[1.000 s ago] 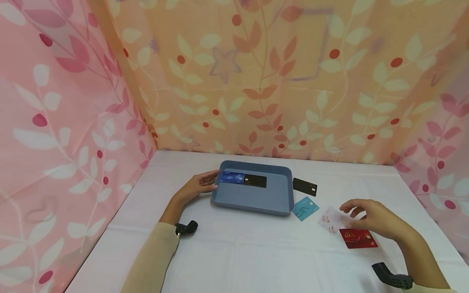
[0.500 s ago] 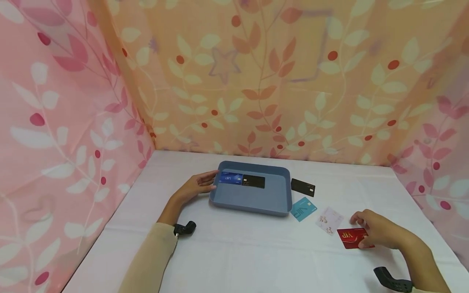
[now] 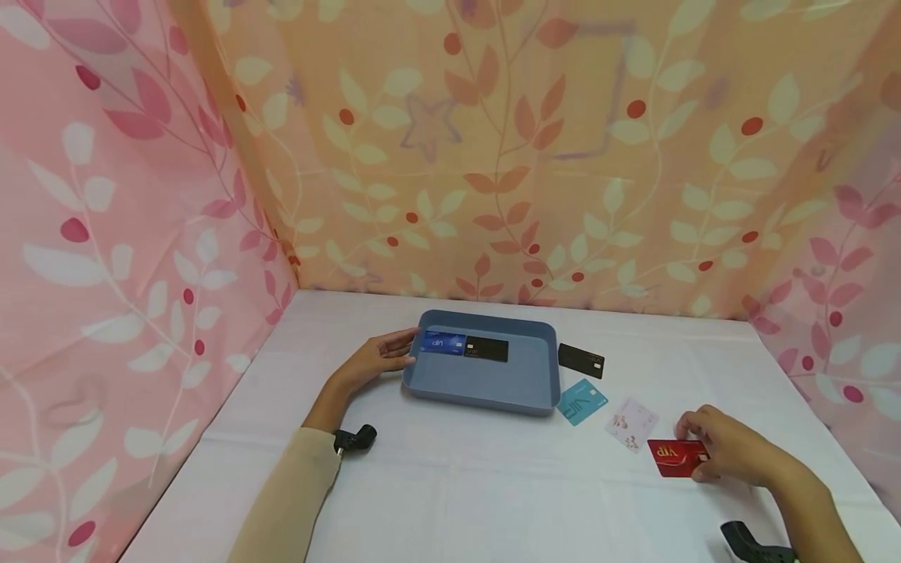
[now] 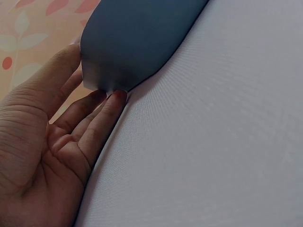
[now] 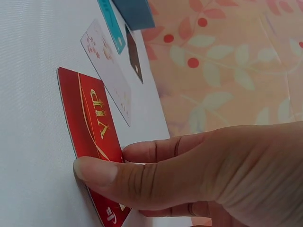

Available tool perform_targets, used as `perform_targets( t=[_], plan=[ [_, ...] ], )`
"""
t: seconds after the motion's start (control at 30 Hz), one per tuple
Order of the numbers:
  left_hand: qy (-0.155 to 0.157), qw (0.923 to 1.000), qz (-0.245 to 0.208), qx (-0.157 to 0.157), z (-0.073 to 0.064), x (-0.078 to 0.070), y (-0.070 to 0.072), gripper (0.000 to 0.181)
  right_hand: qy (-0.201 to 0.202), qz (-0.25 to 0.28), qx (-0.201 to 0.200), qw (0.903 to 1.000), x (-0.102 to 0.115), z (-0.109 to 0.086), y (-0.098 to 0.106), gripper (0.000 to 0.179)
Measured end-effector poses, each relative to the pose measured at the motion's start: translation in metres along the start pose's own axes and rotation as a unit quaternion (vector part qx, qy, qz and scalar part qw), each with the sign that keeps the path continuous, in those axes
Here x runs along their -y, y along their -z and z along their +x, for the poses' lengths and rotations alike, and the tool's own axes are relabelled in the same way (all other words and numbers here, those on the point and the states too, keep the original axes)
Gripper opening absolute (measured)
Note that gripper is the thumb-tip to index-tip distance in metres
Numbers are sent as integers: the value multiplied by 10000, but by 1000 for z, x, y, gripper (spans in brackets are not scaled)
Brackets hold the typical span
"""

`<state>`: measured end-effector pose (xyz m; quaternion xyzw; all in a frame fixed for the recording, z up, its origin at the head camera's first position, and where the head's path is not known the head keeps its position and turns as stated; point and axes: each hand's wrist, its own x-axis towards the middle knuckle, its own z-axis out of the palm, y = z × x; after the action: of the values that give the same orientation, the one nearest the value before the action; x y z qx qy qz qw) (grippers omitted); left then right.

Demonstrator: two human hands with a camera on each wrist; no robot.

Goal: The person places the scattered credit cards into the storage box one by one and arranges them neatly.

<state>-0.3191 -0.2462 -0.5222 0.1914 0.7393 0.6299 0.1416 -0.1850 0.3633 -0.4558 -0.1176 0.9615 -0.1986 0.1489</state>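
My right hand (image 3: 739,444) pinches a red VIP card (image 3: 674,457) by its right end, thumb on the near edge and fingers at the far edge. In the right wrist view, the thumb covers part of the red card (image 5: 90,113); I cannot tell whether it is raised off the cloth. My left hand (image 3: 376,360) rests against the left wall of a blue-grey tray (image 3: 486,399), and the left wrist view shows extended fingertips touching the tray's end (image 4: 128,42). Inside the tray, a blue VIP card (image 3: 443,342) and a black card (image 3: 486,349) lie side by side.
Right of the tray lie another black card (image 3: 581,360), a teal card (image 3: 583,402) and a pale flowered card (image 3: 632,424). A white cloth covers the table (image 3: 493,485). Patterned curtains (image 3: 493,156) enclose the back and sides.
My right hand has moved from over the pale card to the red card, and its thumb and fingers have closed on that card's right end. The left hand stays at the tray.
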Motion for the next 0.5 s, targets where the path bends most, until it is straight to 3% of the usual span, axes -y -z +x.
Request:
perform_targets(
  t=[0.27, 0.5],
  plan=[
    [12, 10000, -23, 28, -1, -1, -2, 68, -283, 104, -25, 9995, -5, 0, -3, 58],
    [-7, 10000, 42, 35, -2, -3, -1, 69, -158, 171, -92, 9997, -9, 0, -2, 59]
  ],
)
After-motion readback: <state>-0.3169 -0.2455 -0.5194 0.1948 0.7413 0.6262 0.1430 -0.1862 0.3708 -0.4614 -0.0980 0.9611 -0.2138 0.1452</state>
